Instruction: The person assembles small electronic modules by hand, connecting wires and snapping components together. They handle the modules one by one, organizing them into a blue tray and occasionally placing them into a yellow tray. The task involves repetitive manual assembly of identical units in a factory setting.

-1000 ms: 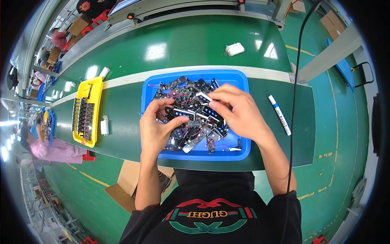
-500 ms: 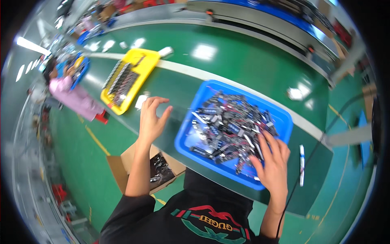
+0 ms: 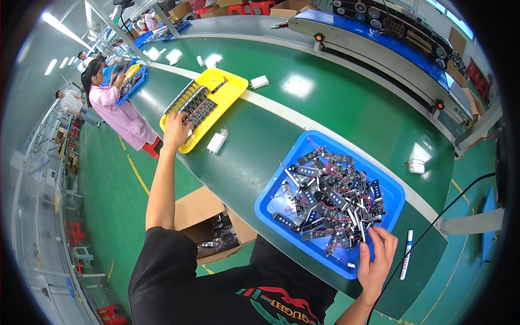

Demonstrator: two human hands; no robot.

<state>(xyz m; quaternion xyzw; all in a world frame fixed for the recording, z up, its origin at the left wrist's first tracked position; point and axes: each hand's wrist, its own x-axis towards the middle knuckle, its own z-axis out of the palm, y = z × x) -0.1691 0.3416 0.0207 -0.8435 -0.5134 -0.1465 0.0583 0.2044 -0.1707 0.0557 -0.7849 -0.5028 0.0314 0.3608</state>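
My left hand [image 3: 177, 130] reaches over the near end of the yellow tray [image 3: 230, 86]. Its fingers bend down beside the rows of black modules [image 3: 199, 107] there, and whatever they grip is hidden. My right hand [image 3: 377, 261] is at the near right side of the blue tray [image 3: 331, 142], thumb and fingertips a little apart beside white strips at the edge of the heap. In that blue tray lies a jumbled pile of black modules [image 3: 333, 196] with red wires and white strips.
A white block [image 3: 217, 142] lies between the trays; another [image 3: 260, 82] is beyond the yellow one. A paint marker [image 3: 406, 254] and black cable are at right. An open carton [image 3: 203, 208] stands below the bench edge. A person in pink [image 3: 116, 105] works farther left.
My left hand has moved left and away from me, onto the yellow tray. The right hand has drawn back toward the blue tray's near edge. The view has shifted.
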